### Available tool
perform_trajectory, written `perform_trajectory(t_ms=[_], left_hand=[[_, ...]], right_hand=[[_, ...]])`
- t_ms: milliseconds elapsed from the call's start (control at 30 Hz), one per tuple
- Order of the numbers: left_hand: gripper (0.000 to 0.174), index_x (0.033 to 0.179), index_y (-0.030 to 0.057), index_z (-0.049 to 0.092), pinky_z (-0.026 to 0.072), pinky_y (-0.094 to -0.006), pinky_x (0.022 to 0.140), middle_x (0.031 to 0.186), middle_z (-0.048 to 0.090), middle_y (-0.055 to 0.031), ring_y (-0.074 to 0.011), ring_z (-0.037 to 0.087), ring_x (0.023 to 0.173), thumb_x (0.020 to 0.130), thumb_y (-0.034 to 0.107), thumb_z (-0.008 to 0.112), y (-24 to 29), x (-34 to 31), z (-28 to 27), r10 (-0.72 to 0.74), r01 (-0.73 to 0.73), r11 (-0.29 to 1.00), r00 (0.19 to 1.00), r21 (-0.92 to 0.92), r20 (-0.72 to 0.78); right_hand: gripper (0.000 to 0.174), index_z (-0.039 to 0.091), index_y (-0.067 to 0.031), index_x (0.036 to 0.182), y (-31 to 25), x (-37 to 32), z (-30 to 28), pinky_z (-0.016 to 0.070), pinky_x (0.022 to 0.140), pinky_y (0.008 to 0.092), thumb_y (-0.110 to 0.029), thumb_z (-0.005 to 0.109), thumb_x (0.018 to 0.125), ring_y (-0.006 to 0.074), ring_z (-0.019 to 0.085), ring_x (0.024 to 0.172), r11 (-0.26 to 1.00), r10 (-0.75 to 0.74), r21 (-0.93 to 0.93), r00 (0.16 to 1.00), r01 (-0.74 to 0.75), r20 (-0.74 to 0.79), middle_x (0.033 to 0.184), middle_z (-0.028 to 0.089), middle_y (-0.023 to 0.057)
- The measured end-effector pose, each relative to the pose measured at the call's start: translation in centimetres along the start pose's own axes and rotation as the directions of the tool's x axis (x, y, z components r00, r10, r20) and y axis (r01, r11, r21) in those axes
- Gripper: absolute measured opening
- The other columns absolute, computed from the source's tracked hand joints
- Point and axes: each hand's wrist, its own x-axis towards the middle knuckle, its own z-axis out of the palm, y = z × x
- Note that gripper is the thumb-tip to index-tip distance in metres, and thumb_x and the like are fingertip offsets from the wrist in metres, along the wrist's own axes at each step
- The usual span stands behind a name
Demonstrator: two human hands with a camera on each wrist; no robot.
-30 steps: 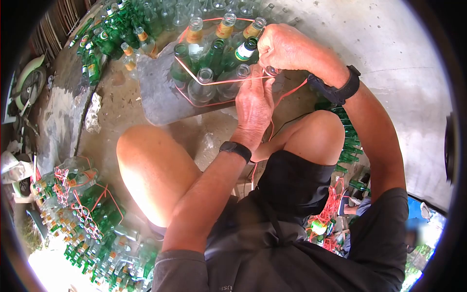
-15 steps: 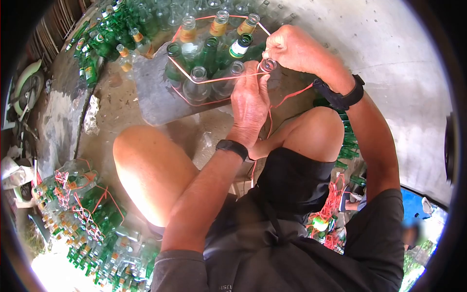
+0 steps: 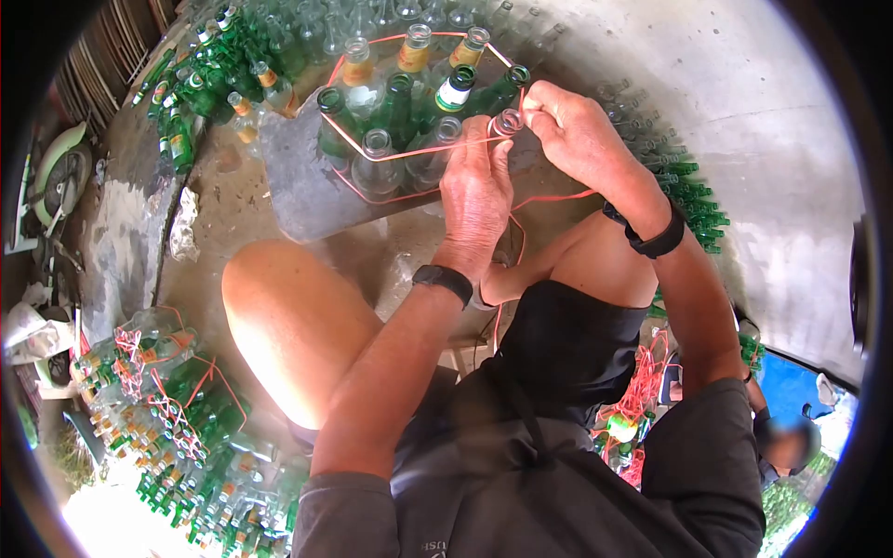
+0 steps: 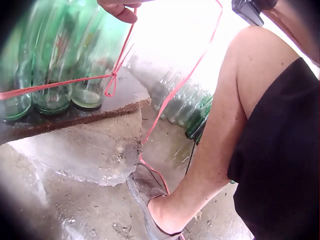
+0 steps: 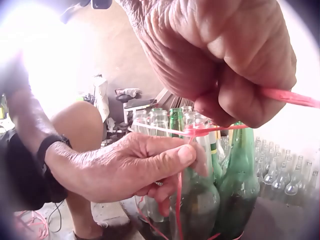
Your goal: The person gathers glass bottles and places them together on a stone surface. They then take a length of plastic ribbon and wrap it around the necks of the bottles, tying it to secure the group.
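Observation:
A cluster of green and clear glass bottles [image 3: 400,107] stands upright on a grey slab [image 3: 307,209]. Pink plastic string [image 3: 419,152] runs round their necks, and a lower loop [image 4: 55,86] circles their bases with a knot at one corner. My left hand [image 3: 474,191] is at the neck of the near corner clear bottle [image 3: 507,121], thumb and fingers pinching the string there. Just right of that neck, my right hand [image 3: 579,130] grips the string with curled fingers; a length of string [image 5: 295,97] trails out of the fist.
More loose bottles [image 3: 209,88] lie at the back left, with bottles [image 3: 693,205] along the wall at right. Tied bottle bundles [image 3: 191,400] are at lower left. A tangle of pink string [image 3: 642,381] lies by my right side. Another person [image 3: 781,446] is at far right.
My right hand has moved right and toward me from above the bottles, drawing the string taut and uncovering a green bottle. My left hand stays at the corner bottle's neck.

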Motion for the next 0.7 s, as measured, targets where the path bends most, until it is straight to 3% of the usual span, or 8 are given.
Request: perform_trajectory(t_ms=[233, 300, 467, 533, 700], left_hand=[[0.035, 0.131, 0.006, 0.057, 0.0557, -0.0509, 0.075, 0.102, 0.068, -0.0219, -0.0446, 0.067, 0.091, 0.099, 0.014, 0.066, 0.0, 0.0, -0.1, -0.007, 0.007, 1.0, 1.0, -0.003, 0.003], [0.036, 0.132, 0.0055, 0.057, 0.0558, -0.0507, 0.075, 0.104, 0.068, -0.0222, -0.0448, 0.067, 0.092, 0.099, 0.014, 0.066, 0.1, 0.0, -0.1, 0.005, -0.005, 1.0, 1.0, -0.005, -0.005], [0.04, 0.136, 0.004, 0.055, 0.0562, -0.0504, 0.077, 0.109, 0.069, -0.0236, -0.0451, 0.067, 0.095, 0.098, 0.011, 0.066, 0.2, -0.1, -0.3, 0.054, -0.055, 0.998, 0.998, -0.007, -0.036], [0.029, 0.131, 0.005, 0.06, 0.0538, -0.0448, 0.09, 0.119, 0.068, -0.0219, -0.041, 0.066, 0.106, 0.103, 0.013, 0.059, 0.6, -0.4, -0.5, -0.096, 0.098, 0.995, 0.994, -0.027, 0.049], [0.033, 0.134, 0.0024, 0.057, 0.0539, -0.0454, 0.086, 0.114, 0.068, -0.0237, -0.0416, 0.067, 0.101, 0.103, 0.013, 0.058, 0.4, -0.6, -1.3, -0.067, 0.068, 0.998, 0.994, -0.002, 0.085]], right_hand=[[0.009, 0.061, -0.002, 0.096, -1.9, -2.3, -0.4, 0.053, 0.071, 0.0507, -0.009, 0.056, 0.096, 0.0456, 0.067, 0.083, 0.994, 0.085, -0.075, 0.996, -0.082, 0.036, 0.086, 0.068, 0.0246], [0.008, 0.06, -0.0023, 0.095, -1.5, -3.2, 0.4, 0.0522, 0.07, 0.0524, -0.01, 0.056, 0.096, 0.0464, 0.066, 0.082, 0.991, 0.132, -0.004, 0.991, -0.132, 0.037, 0.084, 0.068, 0.0241], [0.009, 0.058, -0.002, 0.09, -2.7, -4.5, 1.1, 0.051, 0.066, 0.0552, -0.009, 0.059, 0.096, 0.0476, 0.065, 0.076, 0.996, 0.077, -0.047, 0.997, -0.078, -0.027, 0.079, 0.066, 0.025], [0.008, 0.059, -0.0017, 0.091, -2.9, -4.9, 1.4, 0.0512, 0.066, 0.0556, -0.009, 0.059, 0.095, 0.0474, 0.065, 0.075, 0.996, 0.067, -0.057, 0.997, -0.07, -0.048, 0.078, 0.066, 0.0251], [0.009, 0.06, -0.0004, 0.092, -2.8, -5.8, 2.8, 0.0515, 0.065, 0.0563, -0.009, 0.06, 0.094, 0.0475, 0.066, 0.074, 0.997, 0.058, -0.047, 0.995, -0.062, -0.086, 0.076, 0.066, 0.0263]])
